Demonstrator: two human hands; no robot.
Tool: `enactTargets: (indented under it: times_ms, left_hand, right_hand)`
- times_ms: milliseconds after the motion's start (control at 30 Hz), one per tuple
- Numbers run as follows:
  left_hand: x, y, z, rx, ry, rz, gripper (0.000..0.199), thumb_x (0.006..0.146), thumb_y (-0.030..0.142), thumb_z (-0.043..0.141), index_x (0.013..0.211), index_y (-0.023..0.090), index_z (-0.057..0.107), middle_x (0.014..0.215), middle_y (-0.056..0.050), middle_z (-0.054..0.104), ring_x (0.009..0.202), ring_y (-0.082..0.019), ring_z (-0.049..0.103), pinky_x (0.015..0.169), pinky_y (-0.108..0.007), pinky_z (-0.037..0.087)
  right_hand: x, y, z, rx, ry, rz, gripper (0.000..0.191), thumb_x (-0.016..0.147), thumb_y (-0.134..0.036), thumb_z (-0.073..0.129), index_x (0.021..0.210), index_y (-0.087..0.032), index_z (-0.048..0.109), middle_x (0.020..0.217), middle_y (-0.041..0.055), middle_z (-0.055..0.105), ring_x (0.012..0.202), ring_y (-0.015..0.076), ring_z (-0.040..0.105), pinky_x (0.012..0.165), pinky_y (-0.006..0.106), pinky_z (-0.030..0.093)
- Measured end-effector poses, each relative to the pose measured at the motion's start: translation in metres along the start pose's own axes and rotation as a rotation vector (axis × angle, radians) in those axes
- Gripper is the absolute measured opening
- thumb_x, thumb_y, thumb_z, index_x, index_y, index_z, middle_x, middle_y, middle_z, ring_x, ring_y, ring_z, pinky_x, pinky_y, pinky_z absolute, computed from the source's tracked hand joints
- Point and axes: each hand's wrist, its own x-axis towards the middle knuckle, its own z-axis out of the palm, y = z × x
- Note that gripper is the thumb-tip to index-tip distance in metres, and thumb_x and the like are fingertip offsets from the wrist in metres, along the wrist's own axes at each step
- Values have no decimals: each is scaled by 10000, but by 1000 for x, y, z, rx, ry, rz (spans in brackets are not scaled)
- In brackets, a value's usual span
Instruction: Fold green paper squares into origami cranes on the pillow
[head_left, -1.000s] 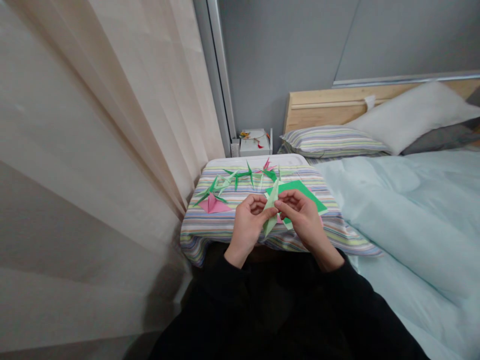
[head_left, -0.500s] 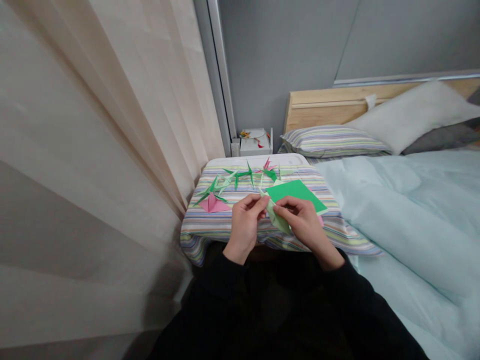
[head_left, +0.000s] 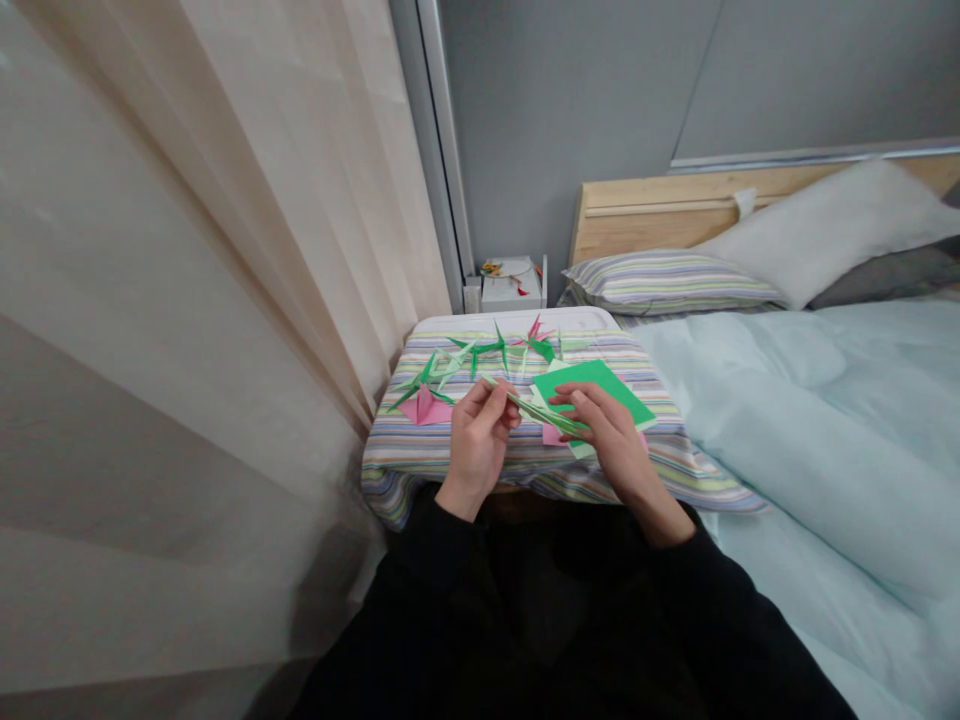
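Note:
A narrow folded piece of pale green origami paper runs slantwise between my hands. My left hand pinches it near one end, and my right hand holds it near the other. Just beyond my right hand lies a flat bright green paper sheet, with a pink paper partly hidden beneath that hand. Left of my hands are a pink origami figure and spiky green origami figures, lying on a striped cushion.
A white board edges the cushion's far side. A pale blue duvet lies to the right, a beige curtain hangs to the left, and a small white box stands by the grey wall at the back.
The pale green piece has gone from a wider, steep fold to a thin strip lying lower and flatter. My hands have moved slightly apart, and more of the pink paper shows.

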Motion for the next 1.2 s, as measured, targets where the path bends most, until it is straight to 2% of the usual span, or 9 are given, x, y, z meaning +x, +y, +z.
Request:
enactTargets:
  times_ms: [100,167,333,500,633,867,1000,1200]
  left_hand:
    - [-5,2,0,-12,-62,20,216,747,356,810,753,155,732,809,-34,634,651,-92,526,578,-228,426]
    - [-6,2,-1,-3,-74,40,206,760,359,788,760,157,748,805,-43,641,672,-106,537,592,-233,440]
    - [-1,-4,-7,158,-17,89,214,736,321,843,876,183,759,816,-9,680,675,-100,583,633,-222,490]
    - [1,-8,-11,352,4,136,225,742,317,852,859,164,735,740,-3,707,654,-119,640,643,-240,543]
    - [0,-5,-9,403,-1,132,252,716,289,875,859,167,708,694,9,711,617,-122,653,644,-248,557]
    - [-5,-2,-4,356,-6,81,202,751,329,834,728,164,720,685,3,685,603,-105,617,587,-225,524]
    - [-4,-1,-1,275,94,50,149,714,290,831,732,166,750,657,7,668,587,-91,584,565,-212,477]
    - [-2,0,4,142,201,33,136,665,249,819,690,153,726,693,-9,681,619,-79,564,585,-213,435]
  right_hand:
    - [0,-1,3,110,-167,164,402,773,-523,796,971,-188,697,766,29,726,653,180,678,579,289,505]
    - [0,-1,3,136,-210,182,401,703,-448,872,933,-179,684,672,-4,692,565,148,641,543,266,471]
    - [1,0,-2,132,-145,33,348,700,-354,881,906,-197,649,700,-20,697,572,134,632,528,253,456]
    - [1,4,-4,12,-53,-106,299,749,-369,855,895,-210,646,791,-2,698,726,161,664,651,288,523]
    - [-1,2,-4,-34,-87,-107,292,775,-418,838,891,-217,661,815,9,701,762,187,668,700,329,555]
    - [-1,-1,-6,-106,-147,-77,291,805,-450,803,775,-187,684,699,6,675,640,155,593,625,301,452]
    - [-2,-2,-6,-148,-181,-86,272,838,-424,768,766,-182,664,716,4,654,651,143,554,622,290,402]
    - [-3,-2,-4,-178,-222,-102,234,869,-381,736,775,-184,653,740,-6,621,677,138,538,637,282,395]
